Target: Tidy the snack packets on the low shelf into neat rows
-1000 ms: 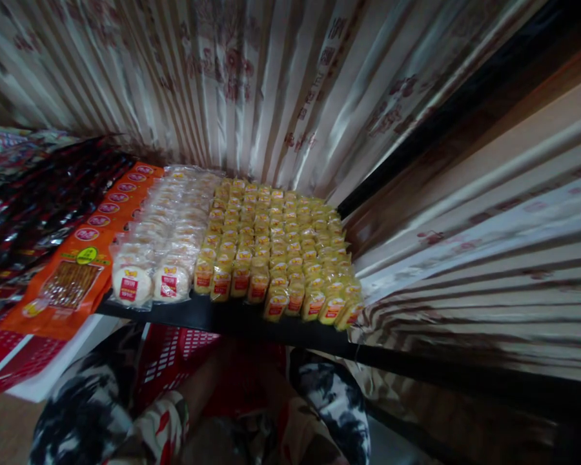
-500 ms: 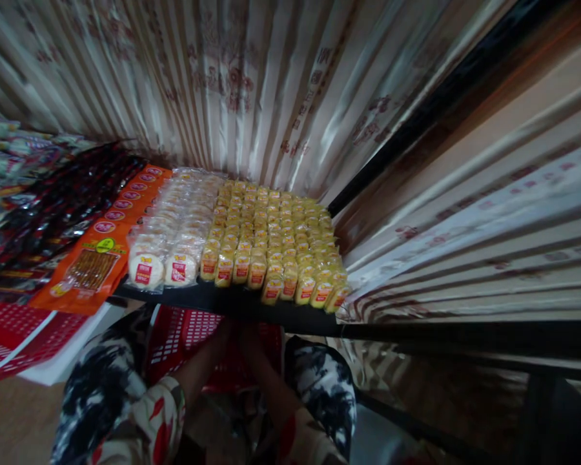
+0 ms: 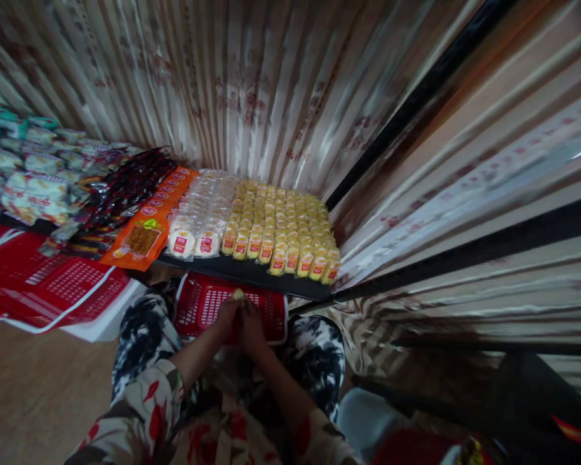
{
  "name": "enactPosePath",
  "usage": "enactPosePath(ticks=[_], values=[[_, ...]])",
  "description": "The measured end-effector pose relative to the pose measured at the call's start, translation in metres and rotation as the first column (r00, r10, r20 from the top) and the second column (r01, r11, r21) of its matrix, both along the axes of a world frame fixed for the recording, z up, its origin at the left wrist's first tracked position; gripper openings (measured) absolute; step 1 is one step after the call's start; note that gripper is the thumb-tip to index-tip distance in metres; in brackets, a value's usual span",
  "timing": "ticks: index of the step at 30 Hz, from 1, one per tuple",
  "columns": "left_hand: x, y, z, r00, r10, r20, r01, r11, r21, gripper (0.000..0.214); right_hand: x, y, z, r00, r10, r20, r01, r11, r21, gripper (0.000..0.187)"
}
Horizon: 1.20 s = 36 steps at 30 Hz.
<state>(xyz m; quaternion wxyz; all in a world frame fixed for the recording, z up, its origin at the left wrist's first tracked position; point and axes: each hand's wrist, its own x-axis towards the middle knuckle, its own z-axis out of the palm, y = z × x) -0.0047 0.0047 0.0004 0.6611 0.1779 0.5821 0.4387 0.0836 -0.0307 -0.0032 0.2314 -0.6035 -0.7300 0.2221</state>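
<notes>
In the head view my left hand (image 3: 228, 314) and my right hand (image 3: 250, 323) meet over a red plastic basket (image 3: 192, 310) between my knees. A small pale-yellow snack (image 3: 238, 294) shows at the tips of my fingers, pinched between the two hands. It looks like the yellow wrapped snack cakes (image 3: 281, 226) standing in rows on the dark shelf (image 3: 252, 270) just above. Left of these rows lie round white crackers (image 3: 194, 242) in clear wrappers. Parts of the fingers are dim and overlap.
An orange snack packet (image 3: 142, 239), dark wrapped strips (image 3: 121, 194) and white snack bags (image 3: 39, 194) continue leftward along the shelf. Another red basket (image 3: 72, 287) with a white handle stands at lower left. Pleated curtains (image 3: 252, 97) and a black bar (image 3: 407, 110) bound the back and right.
The view has shifted, showing more of the left shelf and my lap. My hands, previously dim under the shelf edge, now show above the basket with the yellow snack visible at the fingertips.
</notes>
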Motion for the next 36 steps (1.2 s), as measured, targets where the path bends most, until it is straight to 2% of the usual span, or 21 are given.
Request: enactPosePath(ticks=[8, 12, 15, 17, 20, 23, 26, 28, 30, 32, 34, 36], values=[[-0.006, -0.011, 0.03, 0.995, 0.069, 0.072, -0.068, 0.998, -0.013, 0.022, -0.002, -0.004, 0.018, 0.995, -0.064, -0.078, 0.07, 0.994, 0.083, 0.022], [-0.008, -0.018, 0.034, 0.998, 0.043, 0.035, -0.043, 0.999, -0.011, 0.022, -0.003, -0.008, 0.028, 0.985, -0.155, -0.083, 0.159, 0.986, 0.055, 0.018], [-0.01, -0.024, 0.032, 1.0, 0.026, -0.009, -0.026, 1.0, -0.002, 0.02, -0.003, -0.012, 0.035, 0.947, -0.266, -0.179, 0.267, 0.963, -0.016, 0.018], [-0.012, -0.026, 0.032, 0.998, 0.038, -0.042, -0.038, 0.999, 0.005, 0.016, -0.002, -0.014, 0.04, 0.901, -0.334, -0.278, 0.324, 0.942, -0.084, 0.02], [-0.017, -0.026, 0.037, 0.995, 0.065, -0.072, -0.064, 0.998, 0.02, 0.017, 0.001, -0.015, 0.046, 0.816, -0.374, -0.44, 0.338, 0.927, -0.161, 0.022], [-0.022, -0.025, 0.05, 0.997, 0.059, -0.059, -0.056, 0.997, 0.05, 0.025, 0.002, -0.013, 0.049, 0.693, -0.393, -0.605, 0.331, 0.918, -0.217, 0.026], [-0.024, -0.024, 0.066, 0.999, 0.022, -0.034, -0.019, 0.994, 0.105, 0.027, -0.002, -0.011, 0.052, 0.544, -0.439, -0.715, 0.29, 0.898, -0.33, 0.03], [-0.025, -0.024, 0.074, 0.999, 0.008, -0.039, -0.002, 0.989, 0.147, 0.027, -0.005, -0.01, 0.054, 0.496, -0.434, -0.753, 0.238, 0.901, -0.362, 0.03], [-0.024, -0.023, 0.079, 0.998, 0.01, -0.065, 0.002, 0.983, 0.182, 0.027, -0.008, -0.01, 0.057, 0.495, -0.398, -0.772, 0.213, 0.917, -0.336, 0.027], [-0.023, -0.02, 0.082, 0.995, 0.022, -0.095, 0.0, 0.976, 0.22, 0.028, -0.008, -0.01, 0.061, 0.534, -0.358, -0.766, 0.207, 0.934, -0.292, 0.024], [-0.022, -0.017, 0.085, 0.992, 0.036, -0.123, -0.002, 0.963, 0.268, 0.03, -0.007, -0.011, 0.065, 0.62, -0.322, -0.715, 0.215, 0.947, -0.239, 0.022], [-0.021, -0.012, 0.087, 0.987, 0.044, -0.151, 0.007, 0.948, 0.32, 0.031, -0.004, -0.011, 0.069, 0.742, -0.291, -0.604, 0.243, 0.956, -0.162, 0.022]])
